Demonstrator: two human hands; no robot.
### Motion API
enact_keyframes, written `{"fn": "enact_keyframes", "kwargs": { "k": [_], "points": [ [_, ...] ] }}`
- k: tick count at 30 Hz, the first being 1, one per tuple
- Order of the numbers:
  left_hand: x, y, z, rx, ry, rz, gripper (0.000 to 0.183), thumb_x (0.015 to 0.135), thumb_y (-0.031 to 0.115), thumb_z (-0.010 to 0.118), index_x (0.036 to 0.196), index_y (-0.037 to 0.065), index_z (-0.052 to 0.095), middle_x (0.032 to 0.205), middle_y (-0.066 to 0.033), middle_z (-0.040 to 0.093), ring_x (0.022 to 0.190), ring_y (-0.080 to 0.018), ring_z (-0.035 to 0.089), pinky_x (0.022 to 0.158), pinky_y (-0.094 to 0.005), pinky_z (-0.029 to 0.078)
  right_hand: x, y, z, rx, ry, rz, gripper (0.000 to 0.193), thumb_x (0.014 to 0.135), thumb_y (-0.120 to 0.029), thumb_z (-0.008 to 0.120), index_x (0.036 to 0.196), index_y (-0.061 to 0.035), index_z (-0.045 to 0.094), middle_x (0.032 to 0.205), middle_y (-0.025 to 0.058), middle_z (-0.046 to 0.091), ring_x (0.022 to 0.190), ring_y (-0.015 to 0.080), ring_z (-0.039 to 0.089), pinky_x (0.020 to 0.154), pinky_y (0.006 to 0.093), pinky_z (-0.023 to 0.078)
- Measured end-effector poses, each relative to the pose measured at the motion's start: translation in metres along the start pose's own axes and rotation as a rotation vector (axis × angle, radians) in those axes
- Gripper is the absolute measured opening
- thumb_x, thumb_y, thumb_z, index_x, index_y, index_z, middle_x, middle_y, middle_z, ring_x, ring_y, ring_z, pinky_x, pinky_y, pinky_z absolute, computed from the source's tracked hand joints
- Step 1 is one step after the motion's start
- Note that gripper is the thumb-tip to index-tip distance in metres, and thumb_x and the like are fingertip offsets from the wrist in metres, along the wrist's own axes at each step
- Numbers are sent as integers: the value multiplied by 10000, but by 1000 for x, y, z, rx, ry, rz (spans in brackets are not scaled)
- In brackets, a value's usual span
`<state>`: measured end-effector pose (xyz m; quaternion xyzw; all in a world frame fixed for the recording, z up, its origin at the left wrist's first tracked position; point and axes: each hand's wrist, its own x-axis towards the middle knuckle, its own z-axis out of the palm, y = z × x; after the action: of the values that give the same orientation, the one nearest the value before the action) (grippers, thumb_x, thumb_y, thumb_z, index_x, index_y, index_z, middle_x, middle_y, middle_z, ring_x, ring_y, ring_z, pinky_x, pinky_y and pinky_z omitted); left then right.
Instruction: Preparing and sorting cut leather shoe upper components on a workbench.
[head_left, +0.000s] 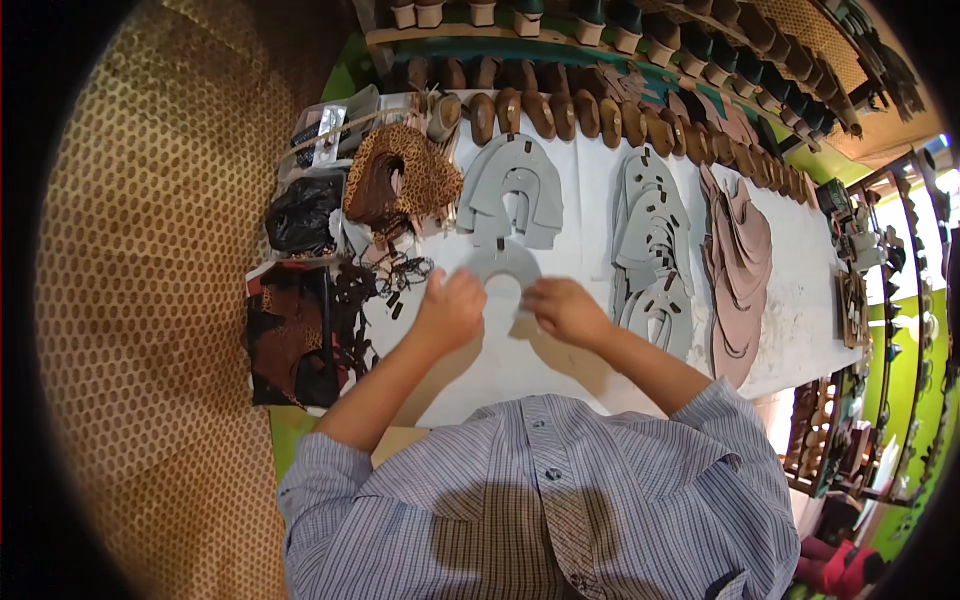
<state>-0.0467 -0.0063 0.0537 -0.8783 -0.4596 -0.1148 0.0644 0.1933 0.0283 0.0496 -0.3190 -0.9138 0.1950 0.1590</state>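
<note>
A grey U-shaped shoe upper piece (pixel 503 262) with a small dark tab at its top is in front of me, its curve pointing away. My left hand (pixel 455 308) is closed on the end of its left leg. My right hand (pixel 566 311), slightly blurred, has its fingers closed at the end of the right leg. Just beyond lies a stack of similar grey upper pieces (pixel 530 182). To the right, more grey uppers with dark tabs (pixel 652 225) overlap in a long row.
Pinkish-brown cut pieces (pixel 738 270) lie overlapped farther right on the white-covered table (pixel 795 300). Brown shoe lasts (pixel 588 115) line its far edge. At left are leopard-print material (pixel 395 178), a black plastic bag (pixel 303 215) and dark scraps (pixel 355 300). Shelves of lasts (pixel 590 32) stand behind.
</note>
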Motion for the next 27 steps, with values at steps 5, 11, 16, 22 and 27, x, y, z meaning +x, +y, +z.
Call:
{"fn": "enact_keyframes", "kwargs": {
  "k": [5, 11, 16, 22, 27],
  "points": [
    [-53, 36, -7, -276, -170, 53, 280, 695, 310, 611, 870, 91, 597, 1016, -50, 552, 1035, -206, 474, 862, -441, 313, -42, -55, 23, -40, -135, -47, 277, 755, -296, 595, 921, -76, 618, 1096, 98, 554, 1064, 279, 495, 892, 394, 401],
    [-61, 48, 32, -412, -120, -247, 599, 856, 346, 484, 1336, 22, 335, 1406, -174, 291, 1307, -306, 268, 1063, -485, 172, -29, -53, 79, -169, 27, 153, 546, 832, -403, 513, 1241, -46, 449, 1321, 166, 394, 1205, 336, 389, 995, 460, 305],
    [-84, 42, 42, -408, -131, -211, 640, 835, 375, 506, 1339, 23, 328, 1408, -163, 293, 1321, -290, 246, 1065, -483, 172, -35, -66, 91, -250, 22, 296, 624, 854, -435, 479, 1333, -56, 351, 1391, 194, 311, 1268, 364, 318, 1013, 508, 261],
    [-116, 22, 28, -458, -251, -153, 491, 785, 325, 570, 1178, 40, 501, 1262, -119, 479, 1212, -272, 419, 1020, -500, 273, -4, -99, 87, -254, 59, 486, 335, 788, -283, 597, 1047, -72, 581, 1172, 121, 530, 1124, 277, 471, 973, 537, 300],
    [-149, 5, 14, -426, -55, -244, 274, 769, 248, 585, 955, 48, 605, 1074, -96, 584, 1051, -258, 533, 962, -465, 358, 88, -107, 113, 81, 123, 55, 174, 724, -159, 619, 869, -75, 662, 821, 84, 626, 775, 272, 587, 711, 399, 460]
  ]
}}
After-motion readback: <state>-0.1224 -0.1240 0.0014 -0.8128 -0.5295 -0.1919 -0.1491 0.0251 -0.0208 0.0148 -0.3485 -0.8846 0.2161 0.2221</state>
